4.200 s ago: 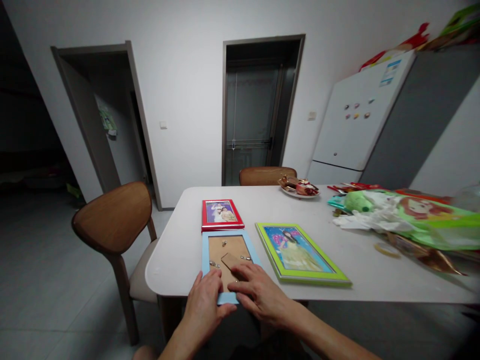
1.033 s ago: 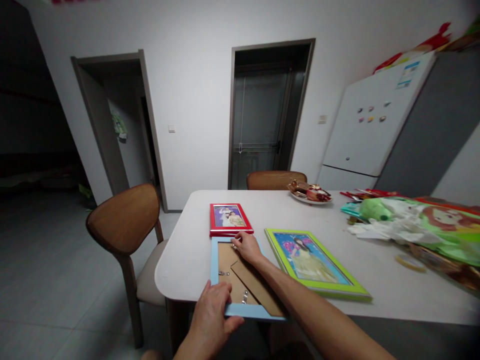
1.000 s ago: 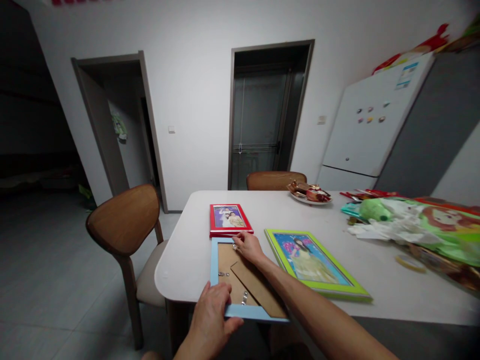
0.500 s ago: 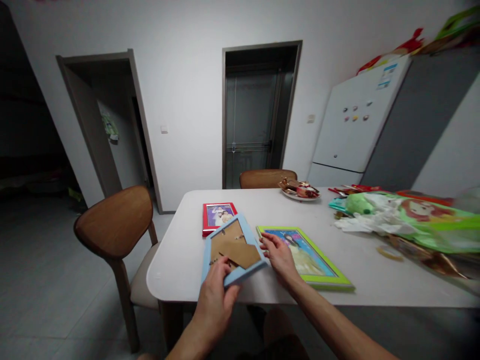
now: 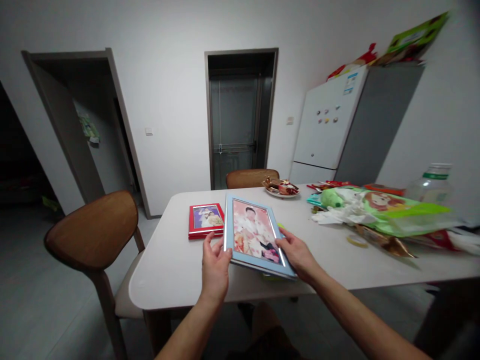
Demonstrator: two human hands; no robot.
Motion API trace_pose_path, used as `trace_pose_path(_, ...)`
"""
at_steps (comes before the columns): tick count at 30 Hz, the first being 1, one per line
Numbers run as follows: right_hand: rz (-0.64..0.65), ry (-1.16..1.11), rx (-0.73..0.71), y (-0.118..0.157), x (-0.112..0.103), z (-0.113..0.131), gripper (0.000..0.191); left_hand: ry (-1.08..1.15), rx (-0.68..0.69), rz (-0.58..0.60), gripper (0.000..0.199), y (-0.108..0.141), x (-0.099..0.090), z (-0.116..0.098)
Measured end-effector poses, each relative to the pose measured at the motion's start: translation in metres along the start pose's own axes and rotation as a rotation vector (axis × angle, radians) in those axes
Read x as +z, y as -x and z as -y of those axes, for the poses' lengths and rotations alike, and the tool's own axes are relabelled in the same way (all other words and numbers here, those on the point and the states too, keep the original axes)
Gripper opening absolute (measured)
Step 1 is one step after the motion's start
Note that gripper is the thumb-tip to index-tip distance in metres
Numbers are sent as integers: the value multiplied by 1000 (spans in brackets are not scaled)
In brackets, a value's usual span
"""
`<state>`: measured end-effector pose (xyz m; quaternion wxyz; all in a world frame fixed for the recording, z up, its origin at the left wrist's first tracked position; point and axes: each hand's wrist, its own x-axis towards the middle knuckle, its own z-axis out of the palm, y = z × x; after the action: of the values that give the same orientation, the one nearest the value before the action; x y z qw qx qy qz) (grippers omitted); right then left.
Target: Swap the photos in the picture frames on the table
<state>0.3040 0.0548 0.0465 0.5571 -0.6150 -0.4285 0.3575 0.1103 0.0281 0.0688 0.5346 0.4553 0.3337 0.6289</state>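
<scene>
A light blue photo frame (image 5: 253,235), picture side up and tilted, is held above the table between both hands. My left hand (image 5: 215,267) grips its lower left edge, thumb on the front. On its right edge, my right hand (image 5: 298,254) is closed with the thumb over the front. The red photo frame (image 5: 205,220) lies on the table just left of the blue one. Only slivers of the green frame (image 5: 275,276) show, as the blue frame hides the rest of it.
The white table (image 5: 165,270) has a plate of wrapped items (image 5: 282,190) at its back. Green plastic packaging (image 5: 390,205), a tape roll (image 5: 357,242) and a clear jar (image 5: 431,187) are on the right. Wooden chairs stand left (image 5: 93,225) and behind (image 5: 252,178).
The blue frame has been turned from its brown back to its picture side and moved right, over the green frame. My right hand now grips it too. The view has shifted right.
</scene>
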Motion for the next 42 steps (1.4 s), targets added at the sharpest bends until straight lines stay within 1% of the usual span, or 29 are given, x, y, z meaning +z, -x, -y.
trace_pose_path(3, -67, 237, -2, -26, -41, -5, 55, -74, -40, 118, 40, -2, 13, 26)
trace_pose_path(5, -81, 411, -11, -38, -58, -13, 55, -139, -55, 148, 39, -3, 24, 45)
trace_pose_path(7, -80, 562, -33, -48, -68, -21, 54, -200, -66, 170, 41, -5, 33, 63)
trace_pose_path(10, -82, 679, -51, -59, -76, -33, 52, -317, -85, 202, 46, -9, 38, 83)
trace_pose_path(12, -81, 723, -58, -64, -78, -39, 50, -385, -94, 216, 51, -9, 38, 90)
trace_pose_path(16, -71, 821, -98, -68, -78, -41, 41, -459, -91, 251, 56, -7, 33, 92)
trace_pose_path(19, -81, 881, -149, -64, -72, -34, 39, -484, -75, 250, 57, -7, 22, 86)
trace_pose_path(21, -86, 907, -217, -59, -60, -26, 40, -495, -59, 218, 56, -11, 9, 82)
trace_pose_path(23, -66, 920, -309, -53, -36, -17, 41, -501, -43, 164, 54, -18, -8, 76)
trace_pose_path(25, 1, 931, -413, -47, -2, -10, 41, -503, -34, 94, 53, -28, -26, 71)
trace_pose_path(27, 125, 949, -548, -42, 38, -5, 40, -500, -31, 21, 52, -38, -44, 66)
trace_pose_path(28, 174, 953, -590, -40, 58, -3, 39, -497, -31, -13, 51, -44, -53, 64)
trace_pose_path(31, 286, 975, -675, -42, 112, -1, 39, -474, -38, -93, 49, -55, -75, 60)
trace_pose_path(33, 320, 1001, -698, -47, 139, 0, 41, -447, -52, -130, 48, -59, -86, 58)
trace_pose_path(35, 330, 1031, -708, -53, 156, 1, 43, -410, -78, -160, 47, -61, -92, 58)
trace_pose_path(37, 326, 1062, -713, -57, 166, 1, 43, -365, -113, -189, 44, -62, -96, 58)
trace_pose_path(39, 321, 1089, -722, -55, 169, 2, 36, -311, -151, -213, 41, -62, -98, 58)
trace_pose_path(42, 345, 1111, -759, -44, 167, 3, 23, -220, -209, -244, 37, -60, -99, 55)
